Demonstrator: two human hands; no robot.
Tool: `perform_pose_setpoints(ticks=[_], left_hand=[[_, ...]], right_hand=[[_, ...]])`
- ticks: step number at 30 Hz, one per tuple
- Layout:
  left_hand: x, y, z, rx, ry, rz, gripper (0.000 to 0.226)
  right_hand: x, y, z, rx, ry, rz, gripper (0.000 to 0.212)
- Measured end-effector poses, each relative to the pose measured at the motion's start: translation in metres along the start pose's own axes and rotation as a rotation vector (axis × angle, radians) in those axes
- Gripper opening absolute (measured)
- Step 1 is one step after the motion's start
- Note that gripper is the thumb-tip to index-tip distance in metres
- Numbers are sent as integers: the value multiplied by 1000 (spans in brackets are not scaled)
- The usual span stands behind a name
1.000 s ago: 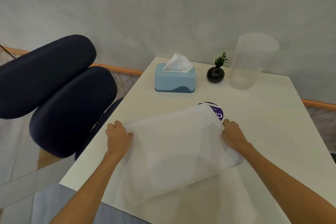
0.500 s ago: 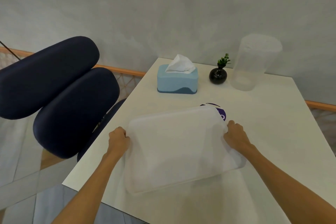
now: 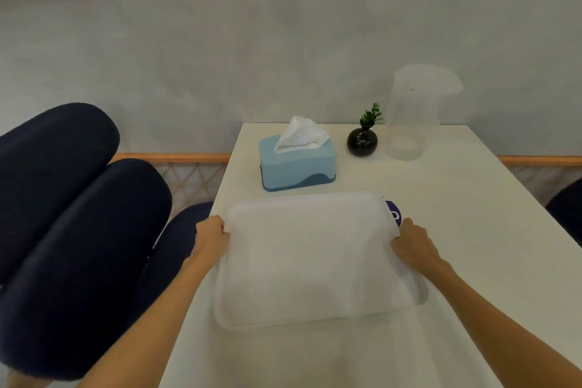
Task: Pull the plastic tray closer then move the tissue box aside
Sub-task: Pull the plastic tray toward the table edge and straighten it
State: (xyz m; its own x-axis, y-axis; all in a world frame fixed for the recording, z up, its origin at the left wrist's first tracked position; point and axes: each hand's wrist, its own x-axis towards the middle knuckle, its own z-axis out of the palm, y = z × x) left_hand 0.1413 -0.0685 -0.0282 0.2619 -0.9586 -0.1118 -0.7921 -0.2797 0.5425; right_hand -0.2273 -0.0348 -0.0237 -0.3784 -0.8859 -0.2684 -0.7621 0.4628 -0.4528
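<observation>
Pale grey wall behind; white bench runs from it toward the camera, with a wooden rail along the wall base on both sides.

Tray: translucent white plastic, rectangular with rounded corners, lying flat on the near-centre of the bench, long sides roughly parallel to the near edge. Its far right corner partly covers a purple sticker on the bench.

Left hand: fingers curled shut on the tray's left short edge, near the far corner. Right hand: fingers curled shut on the right short edge, also near the far corner. Both forearms reach in from the bottom of the view.

Tissue box: light blue with a darker blue wave along the base, one white tissue standing out of the top. It sits just beyond the tray's far edge, toward the left side of the bench, with a narrow gap between them.

Right of the box: small round black vase with a green sprig, then a tall clear plastic container, upright, near the wall.

Left of the bench: dark navy padded chair, its cushions filling the lower left.
</observation>
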Motion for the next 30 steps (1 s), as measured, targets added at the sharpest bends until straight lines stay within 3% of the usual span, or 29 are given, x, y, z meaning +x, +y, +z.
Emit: perform_pose_setpoints(ticks=[11,15,19,22,26,30], left_hand=[[55,-21,-15,-11,-94,133,13],[59,-25,-22,-51,-118,144,12],[63,-27,-23,-101,-145,130,16],[65,-27,-23,-111,-146,132,16],[64,-28,-24,-115,-146,122,19],[67,-28,-27,-126,-144,111,28]], right_hand=[[-25,-30,25,45,80,129,11],[-26,-38,30,20,104,152,25],[-26,-41,31,11,114,164,19],[-24,-43,31,1,113,167,27],[-22,-43,31,-22,105,167,18],[-16,-45,24,-100,82,176,36]])
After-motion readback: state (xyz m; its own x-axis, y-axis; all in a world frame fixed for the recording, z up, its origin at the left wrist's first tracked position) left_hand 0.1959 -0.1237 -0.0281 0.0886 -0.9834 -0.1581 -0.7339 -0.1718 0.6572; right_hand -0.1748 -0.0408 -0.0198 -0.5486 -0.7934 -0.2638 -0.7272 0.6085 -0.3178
